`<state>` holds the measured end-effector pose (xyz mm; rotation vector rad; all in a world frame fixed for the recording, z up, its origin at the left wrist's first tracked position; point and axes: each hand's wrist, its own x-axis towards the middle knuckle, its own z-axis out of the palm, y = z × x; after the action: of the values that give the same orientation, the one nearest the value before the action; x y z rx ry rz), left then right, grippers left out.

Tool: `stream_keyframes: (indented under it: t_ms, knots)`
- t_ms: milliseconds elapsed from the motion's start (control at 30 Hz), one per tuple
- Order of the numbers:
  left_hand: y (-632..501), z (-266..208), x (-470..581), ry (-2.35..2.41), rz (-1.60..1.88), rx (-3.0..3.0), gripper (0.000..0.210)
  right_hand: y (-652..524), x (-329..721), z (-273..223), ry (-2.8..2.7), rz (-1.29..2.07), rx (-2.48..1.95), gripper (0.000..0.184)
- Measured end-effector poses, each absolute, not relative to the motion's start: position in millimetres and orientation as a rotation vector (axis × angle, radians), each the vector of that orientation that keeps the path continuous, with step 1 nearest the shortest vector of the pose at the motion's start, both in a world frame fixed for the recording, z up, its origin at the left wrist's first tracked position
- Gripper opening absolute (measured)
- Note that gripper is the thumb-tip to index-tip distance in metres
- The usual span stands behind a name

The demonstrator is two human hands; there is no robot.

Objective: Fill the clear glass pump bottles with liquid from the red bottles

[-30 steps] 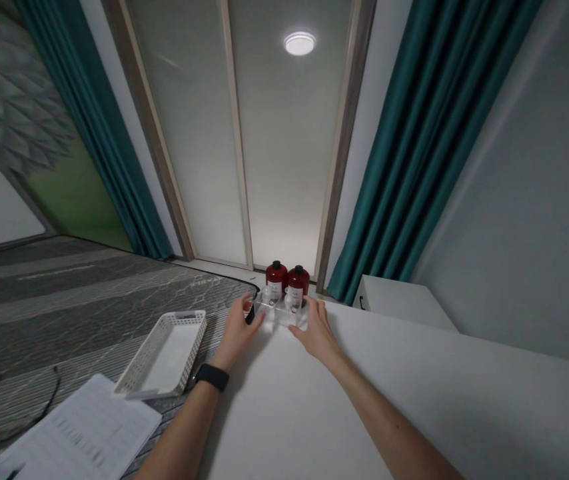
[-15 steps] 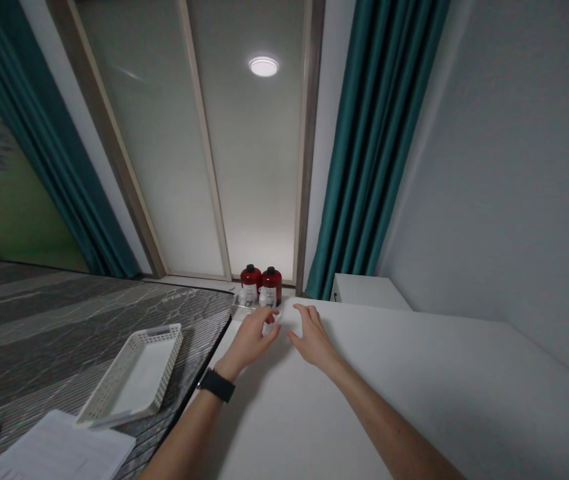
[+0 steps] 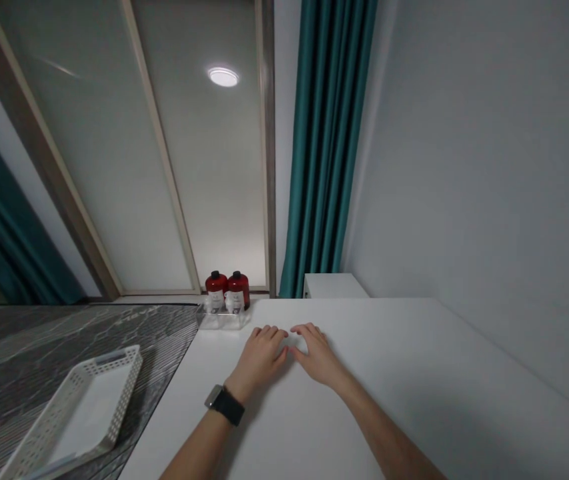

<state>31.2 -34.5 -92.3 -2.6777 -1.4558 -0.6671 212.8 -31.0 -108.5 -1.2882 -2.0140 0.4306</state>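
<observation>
My left hand [image 3: 263,357], with a dark-banded watch [image 3: 225,403] on the wrist, hovers over or rests on the white table [image 3: 304,433]. Its fingers curve and the thumb is apart from them. Facing it closely is my right hand [image 3: 318,355], thumb and forefinger spread in a C shape. Nothing shows between the two hands. Beyond the left hand stands a clear tray [image 3: 222,323] holding two red bottles with black caps, the left bottle [image 3: 215,283] and the right bottle [image 3: 239,283]. Small white items [image 3: 234,303] sit in front of the bottles.
On the grey striped, marble-patterned surface [image 3: 164,333] at left lies a white perforated basket [image 3: 123,400]. A white cabinet [image 3: 334,285] stands behind the table. Teal curtains [image 3: 322,167] flank frosted sliding doors [image 3: 214,187]. A grey wall [image 3: 489,167] rises at right.
The view has turned right, so the bottles and basket sit further left. My hands have come closer together and away from the clear tray. The papers have left the view.
</observation>
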Motion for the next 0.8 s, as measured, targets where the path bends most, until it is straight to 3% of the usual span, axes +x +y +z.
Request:
stream_keyframes:
  t_ms: [800]
  knots:
    - [-46.2, -111.4, 31.1, -1.549, -0.959, -2.787, 0.021, -47.5, 216.9, -128.0, -1.908, 0.475, -1.137, 0.024]
